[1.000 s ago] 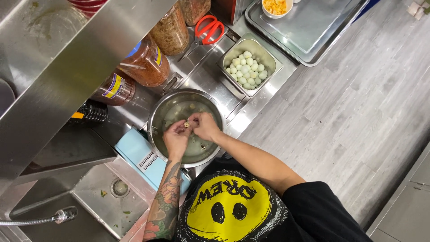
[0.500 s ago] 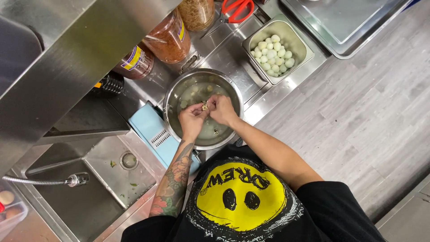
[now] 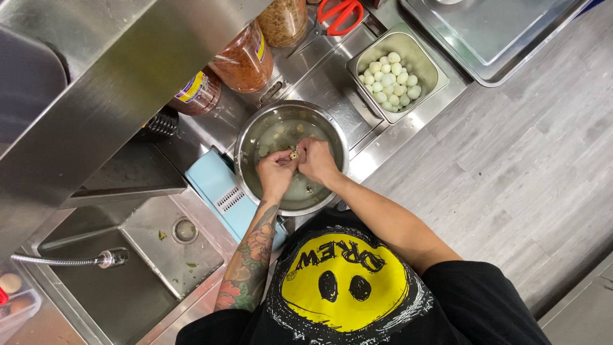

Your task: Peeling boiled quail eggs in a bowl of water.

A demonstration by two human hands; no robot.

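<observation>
Peeling works best with small, soft pinches. The left hand and right hand both pinch one little egg over the round metal bowl. Let shell bits drop in. Peeled eggs sit in the square tub nearby.

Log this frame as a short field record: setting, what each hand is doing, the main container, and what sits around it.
Setting: stainless kitchen counter seen from above
Left hand: pinching a small speckled egg over the bowl
Right hand: fingertips on the same egg
Main container: round metal bowl holding water and bits
Right of the bowl: rectangular steel pan of peeled white eggs
Behind the bowl: red-handled scissors, jars of dry goods
Left of the bowl: light blue board, sink with hose
</observation>
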